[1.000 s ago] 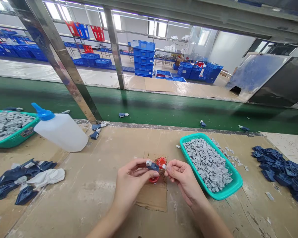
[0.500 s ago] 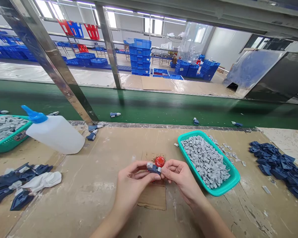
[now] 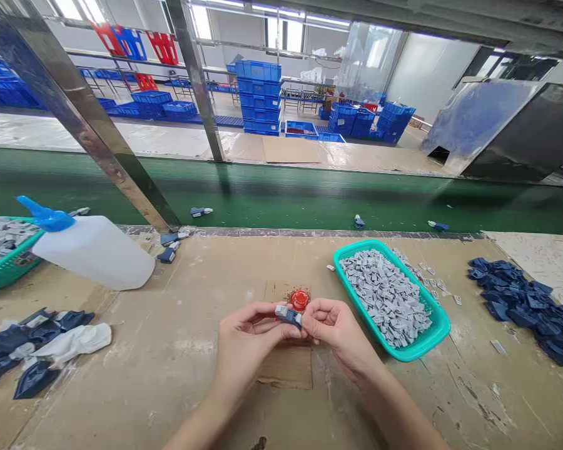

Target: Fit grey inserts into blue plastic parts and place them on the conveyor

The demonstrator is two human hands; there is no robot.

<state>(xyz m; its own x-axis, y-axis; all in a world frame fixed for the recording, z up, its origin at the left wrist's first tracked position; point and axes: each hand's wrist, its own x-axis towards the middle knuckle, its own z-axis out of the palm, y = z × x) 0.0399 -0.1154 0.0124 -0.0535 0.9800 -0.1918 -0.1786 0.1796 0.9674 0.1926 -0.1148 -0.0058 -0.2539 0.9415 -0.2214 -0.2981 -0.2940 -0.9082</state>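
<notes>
A small dark blue and light grey plastic part [image 3: 288,315] is held between both hands above the bench. My left hand [image 3: 251,331] grips it from the left, thumb along its near side and fingers behind it. With thumb and forefinger, my right hand [image 3: 329,324] pinches its right end, where a bit of light grey shows; the fingertips hide the rest. Just behind the part lies a round, shiny red dish or cap [image 3: 299,300] on a strip of cardboard [image 3: 286,369]. To the right, a green basket [image 3: 438,331] holds many small grey pieces.
Dark blue parts [image 3: 520,306] are heaped at right. At left are a white bottle [image 3: 96,253] with blue spout, another green basket [image 3: 9,265], and dark parts with a crumpled white cloth or glove [image 3: 77,344]. Behind runs a green belt [image 3: 281,197] carrying several parts; a metal post [image 3: 98,137] slants down.
The view has shifted a little, and the parts on the green belt have moved slightly left. Both hands keep nearly the same hold on the blue and grey part.
</notes>
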